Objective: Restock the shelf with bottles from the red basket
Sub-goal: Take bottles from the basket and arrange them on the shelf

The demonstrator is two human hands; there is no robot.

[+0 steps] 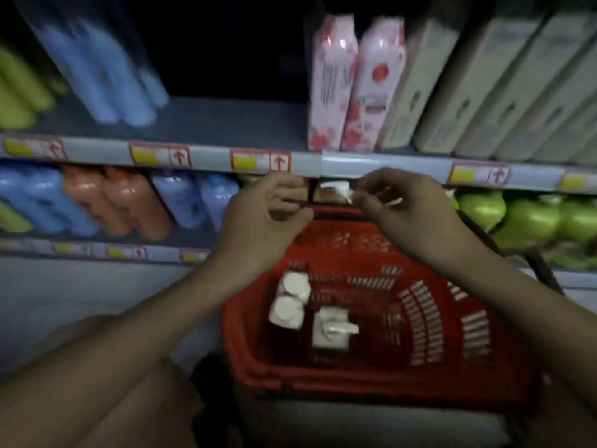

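Dim, motion-blurred view of store shelving. Upper shelf (226, 122): blue bottles (106, 82) and green ones (19, 92) at left, a dark bare gap in the middle, pink floral cartons (349, 85) and pale grey-green boxes (484, 85) at right. Price rail (193, 156) with yellow-and-red tags runs along its front edge. Lower shelf: blue bottles and orange bottles (119, 202) at left, round green packs (523, 218) at right. Red basket (452, 321) sits low, in front of the lower shelf, between the forearms; inside it, toward its left side, two white-capped bottles (289, 302) stand touching, and a third bottle with a white pump-type top (332, 328) stands just beside them. The rest of the basket floor shows bare slotted plastic. Both hands are raised above the basket's far rim, just under the price rail, blocking the shelf slot behind them. Left hand (268, 211): fingers curled loosely, half open, nothing clearly in it. Right hand (400, 205): thumb and fingertips pinched near a small white object (339, 190) at the shelf edge; blur prevents telling whether it truly grips it or what the object is.
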